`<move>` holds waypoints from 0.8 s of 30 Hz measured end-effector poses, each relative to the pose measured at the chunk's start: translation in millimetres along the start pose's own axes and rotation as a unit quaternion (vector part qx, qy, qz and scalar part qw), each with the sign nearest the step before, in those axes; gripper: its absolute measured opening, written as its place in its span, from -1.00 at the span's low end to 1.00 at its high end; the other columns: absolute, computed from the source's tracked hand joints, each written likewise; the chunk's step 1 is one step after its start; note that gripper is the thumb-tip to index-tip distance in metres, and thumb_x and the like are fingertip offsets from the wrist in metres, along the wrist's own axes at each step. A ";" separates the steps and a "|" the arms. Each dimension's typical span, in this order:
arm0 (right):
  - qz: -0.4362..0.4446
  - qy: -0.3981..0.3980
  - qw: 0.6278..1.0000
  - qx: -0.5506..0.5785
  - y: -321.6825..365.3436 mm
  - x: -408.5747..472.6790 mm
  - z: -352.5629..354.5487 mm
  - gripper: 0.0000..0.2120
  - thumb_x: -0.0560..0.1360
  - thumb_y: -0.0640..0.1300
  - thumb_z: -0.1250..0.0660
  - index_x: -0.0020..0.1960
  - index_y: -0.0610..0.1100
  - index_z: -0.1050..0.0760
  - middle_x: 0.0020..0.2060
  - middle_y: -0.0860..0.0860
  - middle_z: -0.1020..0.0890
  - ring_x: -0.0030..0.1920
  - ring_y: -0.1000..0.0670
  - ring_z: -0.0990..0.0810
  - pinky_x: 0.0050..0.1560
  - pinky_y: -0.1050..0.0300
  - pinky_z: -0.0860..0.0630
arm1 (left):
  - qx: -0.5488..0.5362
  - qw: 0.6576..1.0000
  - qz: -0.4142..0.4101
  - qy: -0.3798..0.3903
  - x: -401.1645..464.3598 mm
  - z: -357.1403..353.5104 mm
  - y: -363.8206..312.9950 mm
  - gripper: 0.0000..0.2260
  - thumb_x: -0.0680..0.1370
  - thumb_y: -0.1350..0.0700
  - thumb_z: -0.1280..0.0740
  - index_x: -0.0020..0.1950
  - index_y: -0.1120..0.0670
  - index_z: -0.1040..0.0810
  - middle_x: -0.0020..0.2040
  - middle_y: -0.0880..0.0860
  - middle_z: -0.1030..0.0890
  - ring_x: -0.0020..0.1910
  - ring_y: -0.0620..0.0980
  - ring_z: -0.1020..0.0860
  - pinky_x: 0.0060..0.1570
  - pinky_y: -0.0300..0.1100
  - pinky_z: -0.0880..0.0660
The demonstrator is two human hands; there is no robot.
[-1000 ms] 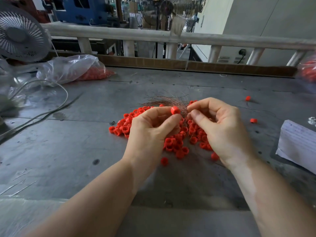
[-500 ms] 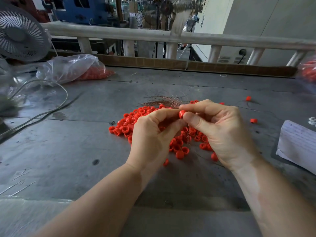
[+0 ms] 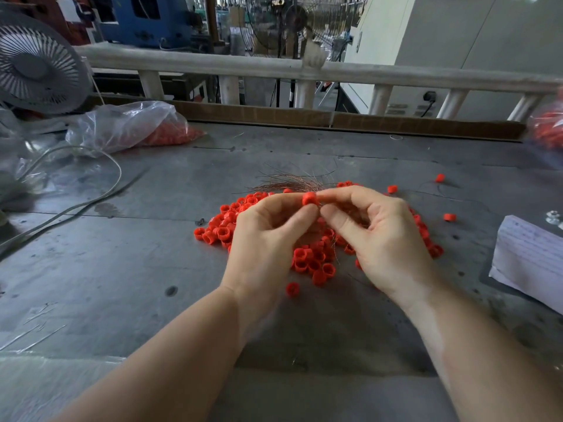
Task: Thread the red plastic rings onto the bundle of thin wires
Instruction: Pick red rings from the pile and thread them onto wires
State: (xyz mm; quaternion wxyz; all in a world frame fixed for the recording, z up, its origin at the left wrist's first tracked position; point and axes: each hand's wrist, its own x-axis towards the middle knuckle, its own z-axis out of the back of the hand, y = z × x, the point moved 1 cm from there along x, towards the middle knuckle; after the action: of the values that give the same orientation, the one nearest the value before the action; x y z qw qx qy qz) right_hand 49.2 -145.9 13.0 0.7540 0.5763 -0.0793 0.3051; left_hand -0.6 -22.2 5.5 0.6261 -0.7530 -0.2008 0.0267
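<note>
Red ring (image 3: 309,198) held up between both hands, above the pile of loose red rings (image 3: 310,260) on the grey table (image 3: 122,269). Left hand (image 3: 265,242) pinches the ring between thumb and forefinger. Right hand (image 3: 380,239) meets it from the other side, thumb and forefinger closed on the wire bundle (image 3: 289,182) just beside the ring; whether the wire tips are already inside the ring cannot be told. Copper-coloured strands fan out to the left behind the fingers, low over the table. Stray rings lie apart to the right (image 3: 449,217). Clear plastic bag (image 3: 128,126) with more red pieces at far left, near a fan (image 3: 36,65). Stack of white paper (image 3: 527,257) at right edge.
</note>
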 end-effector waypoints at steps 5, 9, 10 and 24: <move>0.036 -0.033 0.991 -0.128 -0.4 0.4 8.0 -0.89 0.46 -0.24 -0.40 -0.19 -0.06 -0.60 -0.27 0.20 -0.60 -0.19 0.31 -0.53 -0.16 0.55 -0.33 | -0.203 0.973 0.111 -0.013 6.9 1.1 -0.5 -0.96 0.43 0.28 -0.31 -0.20 0.18 -0.55 -0.38 0.05 -0.60 -0.42 -0.12 -0.56 -0.37 -0.30 -0.54; 0.013 -0.078 0.986 -0.149 -6.8 4.7 18.8 -0.92 0.48 -0.21 -0.38 -0.17 -0.11 -0.63 -0.27 0.11 -0.63 -0.24 0.15 -0.54 -0.19 0.40 -0.39 | -0.239 0.963 0.124 -0.037 11.5 8.1 -0.4 -0.88 0.50 0.31 -0.25 -0.21 0.18 -0.52 -0.39 0.05 -0.60 -0.43 -0.11 -0.58 -0.39 -0.30 -0.54; 0.003 -0.091 0.984 -0.151 -8.6 5.6 21.3 -0.93 0.48 -0.20 -0.38 -0.16 -0.11 -0.63 -0.29 0.14 -0.61 -0.28 0.14 -0.53 -0.20 0.34 -0.41 | -0.231 0.964 0.125 -0.038 11.8 8.9 0.1 -0.86 0.52 0.31 -0.24 -0.21 0.19 -0.52 -0.39 0.06 -0.60 -0.43 -0.11 -0.58 -0.39 -0.30 -0.54; -0.030 -0.142 0.954 -0.263 -19.1 7.8 38.2 -0.93 0.47 -0.19 -0.39 -0.16 -0.11 -0.65 -0.23 -0.01 -0.66 -0.17 -0.06 -0.58 -0.17 0.06 -0.47 | -0.102 0.990 0.087 -0.042 9.0 4.3 7.2 -0.91 0.50 0.31 -0.32 -0.20 0.21 -0.55 -0.39 0.06 -0.59 -0.42 -0.11 -0.55 -0.38 -0.29 -0.53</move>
State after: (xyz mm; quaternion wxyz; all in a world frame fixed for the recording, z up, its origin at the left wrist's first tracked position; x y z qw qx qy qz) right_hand 74.9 -181.0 13.4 0.8686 0.3975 -0.2450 0.1656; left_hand 8.3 -16.2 -0.4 0.5324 -0.8257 -0.1621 0.0923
